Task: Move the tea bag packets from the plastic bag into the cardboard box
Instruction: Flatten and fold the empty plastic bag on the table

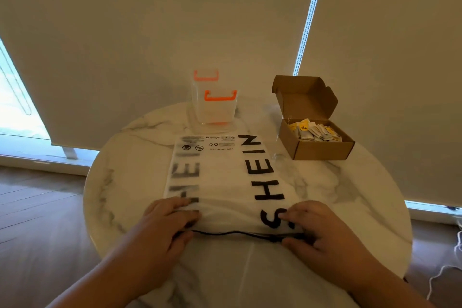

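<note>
Head view. The frosted plastic bag lies flat at the centre of the table; what it holds cannot be made out. Both forearms are cut off at 6 o'clock. The open cardboard box at 2 o'clock holds the tea bag packets. A clear container stands at 12 o'clock. The left hand and the right hand, fingers curled, each pinch the bag's near zip edge.
</note>
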The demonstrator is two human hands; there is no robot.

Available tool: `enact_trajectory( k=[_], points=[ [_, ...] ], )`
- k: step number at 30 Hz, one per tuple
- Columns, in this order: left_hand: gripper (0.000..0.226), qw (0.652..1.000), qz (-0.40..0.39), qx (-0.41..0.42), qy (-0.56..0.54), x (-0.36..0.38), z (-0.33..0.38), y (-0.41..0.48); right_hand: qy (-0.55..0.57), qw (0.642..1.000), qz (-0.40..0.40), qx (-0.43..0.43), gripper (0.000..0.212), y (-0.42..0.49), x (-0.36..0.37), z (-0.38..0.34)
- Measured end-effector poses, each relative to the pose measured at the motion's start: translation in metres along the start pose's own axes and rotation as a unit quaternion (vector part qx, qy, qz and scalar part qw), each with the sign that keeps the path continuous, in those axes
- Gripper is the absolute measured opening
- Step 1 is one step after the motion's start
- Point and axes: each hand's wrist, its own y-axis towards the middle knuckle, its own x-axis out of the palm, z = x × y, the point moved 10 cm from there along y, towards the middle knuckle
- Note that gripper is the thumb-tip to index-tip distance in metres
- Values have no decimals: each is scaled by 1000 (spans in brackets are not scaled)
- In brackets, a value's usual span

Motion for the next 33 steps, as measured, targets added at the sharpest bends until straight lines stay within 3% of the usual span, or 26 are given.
enact_trajectory(
  k=[3, 7, 12, 17, 22, 33],
  points=[
    [15, 1000, 14, -8, -20, -8, 7, -3, -15, 999, -20, -42, 41, 1, 6, -9],
    [3, 1000, 21, -7, -12, -15, 13, -3, -18, 998, -19, -48, 31, 4, 9, -8],
    [16, 1000, 22, -16, -8, -17, 15, -3, -4, 1000, -3, -24, 24, 1, 8, 1],
    [12, 999, 9, -29, -19, -19, 13, -3, 15, 1000, 4, -8, 14, 1, 6, 9],
    [14, 998, 8, -38, -46, -20, 11, -6, 40, 999, -17, 2, 25, -1, 5, 8],
    [17, 992, 63, -97, -60, -32, -4, -9, 36, 999, 4, 2, 9, 0, 5, 13]
  ],
)
